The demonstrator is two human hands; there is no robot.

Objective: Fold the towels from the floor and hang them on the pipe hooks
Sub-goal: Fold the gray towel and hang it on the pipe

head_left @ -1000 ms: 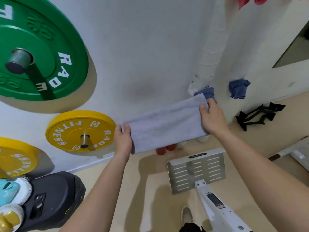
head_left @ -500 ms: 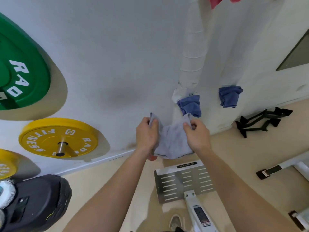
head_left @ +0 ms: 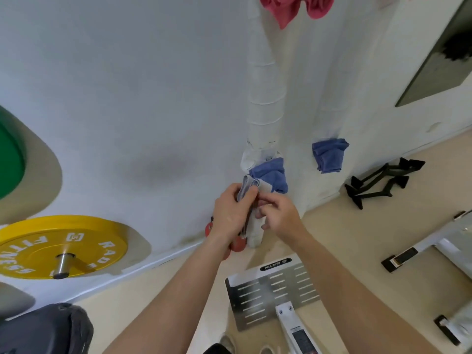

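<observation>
A pale grey towel [head_left: 256, 232], folded into a narrow hanging bundle, is pinched at its top edge by my left hand [head_left: 231, 213]. My right hand [head_left: 278, 213] touches the bundle from the right, fingers partly curled at its upper part. Just behind the hands a blue towel [head_left: 271, 175] hangs on the white wrapped pipe [head_left: 264, 98]. A second blue towel [head_left: 329, 155] hangs further right on the wall. A pink towel [head_left: 293, 7] hangs higher up, at the top of the view.
A yellow weight plate [head_left: 63, 247] and a green one [head_left: 10, 159] hang on the wall at left. A slotted metal footplate of a white machine [head_left: 273, 295] lies below my hands. Black push-up handles [head_left: 380, 185] sit on the floor at right. Red objects [head_left: 238, 244] rest by the wall.
The grey towel went from being stretched wide between both hands to folded in half and then into a narrow bundle. Both hands came together in front of the pipe.
</observation>
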